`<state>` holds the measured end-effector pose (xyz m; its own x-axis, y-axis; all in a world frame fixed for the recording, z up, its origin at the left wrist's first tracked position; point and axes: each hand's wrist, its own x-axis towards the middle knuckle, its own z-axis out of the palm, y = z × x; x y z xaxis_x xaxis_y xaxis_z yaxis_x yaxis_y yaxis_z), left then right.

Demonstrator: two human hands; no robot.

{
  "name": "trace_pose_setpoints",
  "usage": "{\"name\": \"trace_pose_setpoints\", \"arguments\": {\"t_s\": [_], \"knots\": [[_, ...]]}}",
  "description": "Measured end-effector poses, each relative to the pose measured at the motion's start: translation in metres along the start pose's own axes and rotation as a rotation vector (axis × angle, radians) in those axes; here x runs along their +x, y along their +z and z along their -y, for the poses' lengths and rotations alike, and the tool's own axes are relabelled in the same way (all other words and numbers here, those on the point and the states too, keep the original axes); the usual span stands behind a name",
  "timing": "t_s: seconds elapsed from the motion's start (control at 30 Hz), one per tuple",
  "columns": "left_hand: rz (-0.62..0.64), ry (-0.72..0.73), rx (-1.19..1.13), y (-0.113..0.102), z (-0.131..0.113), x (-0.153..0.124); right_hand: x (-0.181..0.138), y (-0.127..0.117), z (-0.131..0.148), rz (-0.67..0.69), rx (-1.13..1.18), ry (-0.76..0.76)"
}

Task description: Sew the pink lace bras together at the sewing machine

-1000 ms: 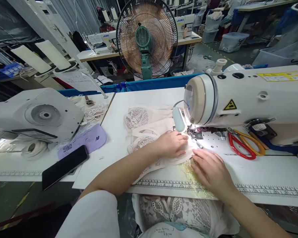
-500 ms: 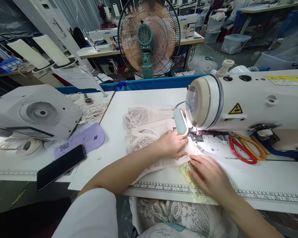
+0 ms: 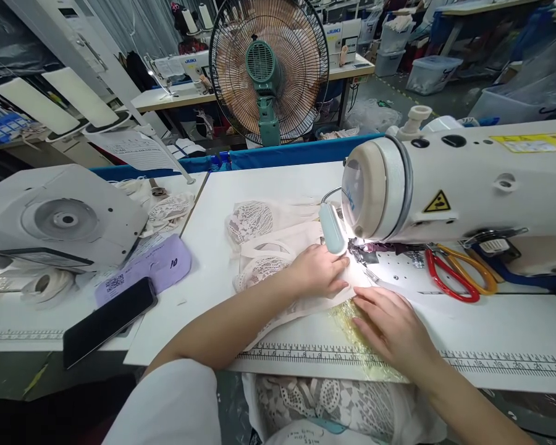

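Note:
A pale pink lace garment lies on the white table at the left of the sewing machine. My left hand rests flat on its fabric, fingertips close to the needle area, which the light blue-grey guard partly hides. Lower right, my right hand has its fingers stretched out, with the tips touching the fabric's near edge. Beneath that hand runs a crinkled, see-through yellowish strip, which hangs over the table's front edge.
Red-handled scissors and an orange-handled pair lie under the machine arm. At left are a black phone, a purple card and another machine. A fan stands behind. Lace pieces fill a container below the table edge.
The whole view has shifted slightly. Both hands keep nearly the same place on the fabric, and the garment shows no clear movement.

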<state>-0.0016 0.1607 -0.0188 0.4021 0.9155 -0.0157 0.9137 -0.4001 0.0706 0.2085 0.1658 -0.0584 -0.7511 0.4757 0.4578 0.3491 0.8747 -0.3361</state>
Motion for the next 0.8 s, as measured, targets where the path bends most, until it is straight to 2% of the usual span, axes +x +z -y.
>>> {"name": "trace_pose_setpoints", "arguments": {"t_s": [0.8], "knots": [[0.012,0.003,0.049,-0.002,0.0003,0.0029,0.0,-0.0001,-0.0018,-0.002,0.004,-0.011]]}}
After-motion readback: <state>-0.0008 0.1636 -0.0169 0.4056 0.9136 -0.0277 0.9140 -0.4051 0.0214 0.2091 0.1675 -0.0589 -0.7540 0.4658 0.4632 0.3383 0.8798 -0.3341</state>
